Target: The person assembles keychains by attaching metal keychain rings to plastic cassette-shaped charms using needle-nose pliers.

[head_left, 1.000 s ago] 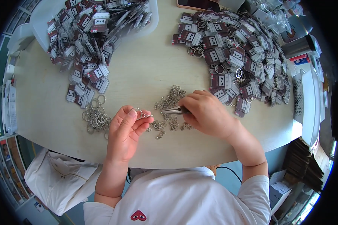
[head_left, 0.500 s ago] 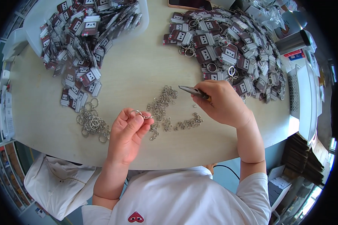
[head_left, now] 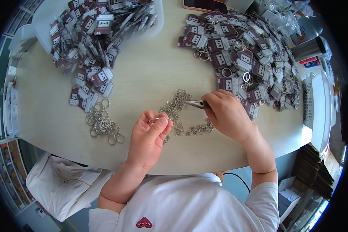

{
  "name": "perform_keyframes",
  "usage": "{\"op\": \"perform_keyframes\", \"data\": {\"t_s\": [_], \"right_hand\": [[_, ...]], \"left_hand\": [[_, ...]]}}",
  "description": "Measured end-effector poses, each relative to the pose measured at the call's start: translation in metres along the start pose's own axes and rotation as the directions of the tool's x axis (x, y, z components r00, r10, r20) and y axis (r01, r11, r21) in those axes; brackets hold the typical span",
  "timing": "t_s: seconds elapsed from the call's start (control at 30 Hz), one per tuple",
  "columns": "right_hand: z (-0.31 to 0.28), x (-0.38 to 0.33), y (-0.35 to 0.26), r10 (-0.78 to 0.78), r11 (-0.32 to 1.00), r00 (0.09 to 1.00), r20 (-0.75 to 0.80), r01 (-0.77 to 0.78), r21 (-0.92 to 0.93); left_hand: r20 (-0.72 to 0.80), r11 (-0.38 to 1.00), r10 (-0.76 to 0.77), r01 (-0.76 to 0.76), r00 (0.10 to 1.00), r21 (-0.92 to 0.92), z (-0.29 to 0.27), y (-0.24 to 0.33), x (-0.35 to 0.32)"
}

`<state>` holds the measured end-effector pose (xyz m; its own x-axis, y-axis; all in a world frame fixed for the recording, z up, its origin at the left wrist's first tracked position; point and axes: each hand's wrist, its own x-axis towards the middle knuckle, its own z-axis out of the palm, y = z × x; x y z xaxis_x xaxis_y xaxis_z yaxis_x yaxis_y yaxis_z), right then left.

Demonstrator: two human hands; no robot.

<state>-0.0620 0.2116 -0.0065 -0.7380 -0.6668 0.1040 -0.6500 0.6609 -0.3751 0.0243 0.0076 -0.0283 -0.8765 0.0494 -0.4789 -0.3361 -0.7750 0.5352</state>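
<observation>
My left hand (head_left: 148,135) pinches a silver split key ring (head_left: 154,120) between thumb and fingers; part of it is covered by the fingertips. To its right my right hand (head_left: 229,116) is closed round a pair of pliers (head_left: 197,104), whose metal jaws point left. Beneath and between the hands lies a strip of small metal jump rings (head_left: 175,104), with a smaller cluster of jump rings (head_left: 199,129) nearer me. Left of my left hand sits a pile of larger key rings (head_left: 104,123).
A translucent bin (head_left: 158,23) at the far left spills dark cassette-shaped tags (head_left: 101,76) onto the table (head_left: 143,65). At the right lies a heap of tags with rings attached (head_left: 243,60). Behind are a phone (head_left: 205,5) and a metal cup (head_left: 309,49); a white tray (head_left: 317,112) stands right.
The view has shifted slightly. My left hand has moved right, turning the key ring nearly edge-on. The pliers have come down closer to the jump rings and the left hand.
</observation>
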Motion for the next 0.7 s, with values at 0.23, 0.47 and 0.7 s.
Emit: {"op": "perform_keyframes", "data": {"t_s": [0.23, 0.47, 0.7], "right_hand": [[-0.005, 0.006, -0.04, 0.192, 0.166, 0.914, 0.357, -0.388, 0.906], [0.004, 0.005, -0.047, 0.132, 0.061, 0.927, 0.352, -0.362, 0.93], [0.007, 0.002, -0.048, 0.167, 0.035, 0.942, 0.292, -0.301, 0.953]], "left_hand": [[0.057, 0.998, 0.056, -0.055, 0.997, -0.021, 0.007, -0.005, -0.005], [0.145, 0.994, 0.028, -0.011, 0.989, -0.113, 0.012, -0.008, -0.008], [0.168, 0.995, -0.025, 0.04, 0.985, -0.087, 0.012, -0.002, -0.012]]}}
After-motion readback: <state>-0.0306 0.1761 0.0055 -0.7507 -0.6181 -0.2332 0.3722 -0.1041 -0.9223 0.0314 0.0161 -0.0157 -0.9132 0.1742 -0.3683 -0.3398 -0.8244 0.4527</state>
